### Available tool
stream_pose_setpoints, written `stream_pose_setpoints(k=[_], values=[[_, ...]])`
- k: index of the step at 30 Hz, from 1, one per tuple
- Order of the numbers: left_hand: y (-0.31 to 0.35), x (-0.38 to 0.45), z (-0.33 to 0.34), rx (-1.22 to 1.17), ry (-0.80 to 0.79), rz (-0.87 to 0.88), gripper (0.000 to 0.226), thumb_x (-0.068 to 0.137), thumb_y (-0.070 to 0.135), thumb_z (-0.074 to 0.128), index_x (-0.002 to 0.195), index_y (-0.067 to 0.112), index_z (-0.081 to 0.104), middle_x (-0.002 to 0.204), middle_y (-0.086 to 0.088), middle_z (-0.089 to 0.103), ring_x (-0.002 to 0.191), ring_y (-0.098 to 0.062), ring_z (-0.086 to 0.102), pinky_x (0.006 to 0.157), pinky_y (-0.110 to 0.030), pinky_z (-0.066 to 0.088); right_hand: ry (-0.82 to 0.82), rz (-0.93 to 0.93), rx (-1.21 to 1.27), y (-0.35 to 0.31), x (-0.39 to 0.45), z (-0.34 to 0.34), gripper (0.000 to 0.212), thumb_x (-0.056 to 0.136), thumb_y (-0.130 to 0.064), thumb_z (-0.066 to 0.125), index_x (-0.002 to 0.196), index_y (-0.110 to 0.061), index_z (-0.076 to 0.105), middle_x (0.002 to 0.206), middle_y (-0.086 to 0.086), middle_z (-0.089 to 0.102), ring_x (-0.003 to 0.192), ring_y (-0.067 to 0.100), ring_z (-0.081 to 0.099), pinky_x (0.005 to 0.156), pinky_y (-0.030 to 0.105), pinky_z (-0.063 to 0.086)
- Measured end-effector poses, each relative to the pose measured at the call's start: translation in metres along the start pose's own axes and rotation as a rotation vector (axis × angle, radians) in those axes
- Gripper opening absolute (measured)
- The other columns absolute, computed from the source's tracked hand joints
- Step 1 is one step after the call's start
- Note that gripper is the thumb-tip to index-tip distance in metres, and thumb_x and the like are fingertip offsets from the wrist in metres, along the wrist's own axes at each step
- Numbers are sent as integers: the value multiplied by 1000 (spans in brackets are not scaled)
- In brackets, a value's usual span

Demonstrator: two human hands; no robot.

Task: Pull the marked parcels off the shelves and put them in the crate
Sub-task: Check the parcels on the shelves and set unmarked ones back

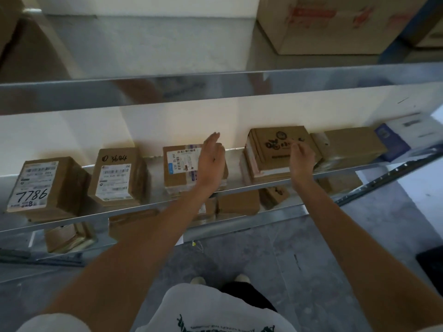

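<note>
A large cardboard box (335, 22) with red print sits on the upper shelf (215, 89), at its right; a blue upright post (407, 27) stands just beside it; a pale wall (167, 125) backs the shelving; the floor (299, 259) below is grey and mottled; a dark object (431, 264), too cut off to identify, lies at the right edge.

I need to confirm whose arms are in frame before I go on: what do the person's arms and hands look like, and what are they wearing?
Both forearms are bare, with no gloves, watch or rings to be seen on the left hand or the right hand. A short white sleeve shows at the lower left edge. The white T-shirt carries a dark green print on its front. Dark trousers and light shoes show below.
</note>
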State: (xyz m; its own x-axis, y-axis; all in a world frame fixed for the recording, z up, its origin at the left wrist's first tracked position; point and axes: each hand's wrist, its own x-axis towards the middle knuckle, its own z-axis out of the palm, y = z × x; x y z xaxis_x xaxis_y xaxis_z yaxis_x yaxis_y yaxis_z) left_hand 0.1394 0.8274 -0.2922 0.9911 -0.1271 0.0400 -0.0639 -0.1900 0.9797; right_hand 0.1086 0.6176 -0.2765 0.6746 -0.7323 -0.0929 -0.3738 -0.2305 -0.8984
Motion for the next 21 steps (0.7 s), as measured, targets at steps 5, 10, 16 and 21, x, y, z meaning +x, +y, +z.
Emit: stream_pose_setpoints(k=[5,10,16,21], values=[[0,2,45,81,-207,-129,47,103,28,36,149,20,31,156,3,28,143,-13,24,113,-25,17,50,65,-76,39,38,-46,37,98,-11,41,128,-4,61,118,15,65,97,20,55,84,31,43],[3,16,96,6,-183,-327,44,104,30,35,147,19,35,152,1,34,140,-16,30,113,-28,26,-53,78,-134,58,62,-56,33,101,-17,44,129,-3,53,114,8,59,109,26,59,87,33,45],[14,6,133,-115,-67,-433,46,105,33,28,146,13,35,138,5,45,130,-12,37,104,-26,29,-188,54,-122,66,76,-47,32,100,-32,45,114,-8,60,112,13,63,101,26,60,91,44,52],[-6,-2,139,-188,119,-528,49,102,43,29,129,12,56,127,0,60,122,-15,50,114,-39,30,-309,68,-17,70,75,-55,41,105,-36,40,130,-8,56,117,5,59,110,19,54,89,28,36]])
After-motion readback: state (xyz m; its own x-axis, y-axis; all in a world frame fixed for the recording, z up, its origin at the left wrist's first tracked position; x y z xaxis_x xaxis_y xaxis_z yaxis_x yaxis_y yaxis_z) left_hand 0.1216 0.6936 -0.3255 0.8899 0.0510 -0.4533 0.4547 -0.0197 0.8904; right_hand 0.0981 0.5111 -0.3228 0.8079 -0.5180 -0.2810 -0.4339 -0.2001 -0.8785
